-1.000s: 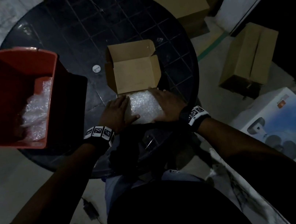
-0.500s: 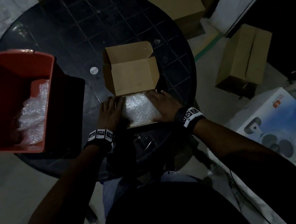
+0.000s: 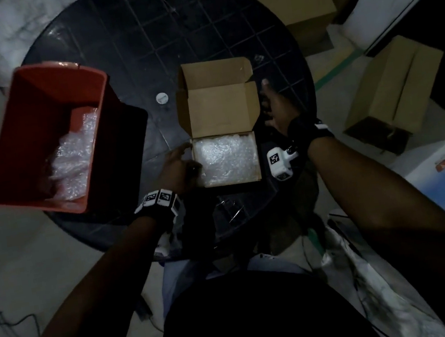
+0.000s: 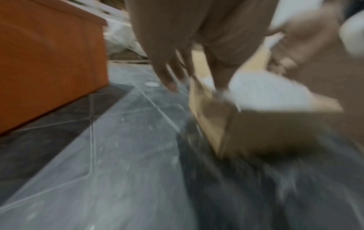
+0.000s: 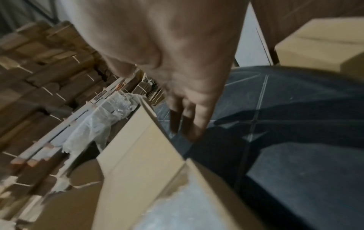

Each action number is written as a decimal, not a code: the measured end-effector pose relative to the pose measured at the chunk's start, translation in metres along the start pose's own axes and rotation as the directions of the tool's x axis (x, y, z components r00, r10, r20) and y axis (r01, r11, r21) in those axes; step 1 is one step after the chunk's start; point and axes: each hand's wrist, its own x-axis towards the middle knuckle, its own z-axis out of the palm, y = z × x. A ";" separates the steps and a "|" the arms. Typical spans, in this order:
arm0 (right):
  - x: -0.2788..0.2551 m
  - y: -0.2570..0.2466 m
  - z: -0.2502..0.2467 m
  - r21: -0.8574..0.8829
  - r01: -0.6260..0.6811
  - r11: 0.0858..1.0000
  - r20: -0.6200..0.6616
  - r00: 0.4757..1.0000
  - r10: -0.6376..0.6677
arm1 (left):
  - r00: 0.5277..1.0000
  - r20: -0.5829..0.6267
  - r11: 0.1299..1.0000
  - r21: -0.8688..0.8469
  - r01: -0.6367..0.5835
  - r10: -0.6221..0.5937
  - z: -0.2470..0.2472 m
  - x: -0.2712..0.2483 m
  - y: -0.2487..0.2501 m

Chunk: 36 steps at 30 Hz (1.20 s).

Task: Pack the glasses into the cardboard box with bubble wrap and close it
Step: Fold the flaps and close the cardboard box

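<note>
The cardboard box (image 3: 226, 162), packed with soft bubble wrap (image 3: 227, 157), sat between relaxed, empty fingers: left hand (image 3: 176, 165) touching its wall, right hand (image 3: 279, 110) beside the light, stiff lid (image 3: 219, 108), best gripped by its far edge.

Blurred: left hand (image 4: 177, 46) fingers extended beside bubble-wrap-filled cardboard box (image 4: 275, 127); orange bin (image 4: 49, 62) left

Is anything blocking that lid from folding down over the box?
Nothing visible. The lid stands open, bubble wrap lies about level with the cardboard box rim, and both hands are beside it: left hand, right hand.
</note>
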 end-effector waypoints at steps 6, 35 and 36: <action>-0.012 -0.011 -0.005 0.143 -0.036 0.989 0.148 0.989 0.015 | 0.909 -0.200 0.814 -0.543 0.208 -0.366 -0.026 0.022 -0.010; -0.066 0.032 -0.009 -0.348 0.293 0.891 0.273 0.940 -0.202 | 0.714 0.425 0.117 -0.811 0.573 -0.557 -0.023 -0.034 0.036; -0.067 0.033 -0.008 -0.352 0.310 0.883 0.277 0.936 -0.218 | 0.708 0.432 0.142 -0.791 0.595 -0.559 -0.026 -0.037 0.031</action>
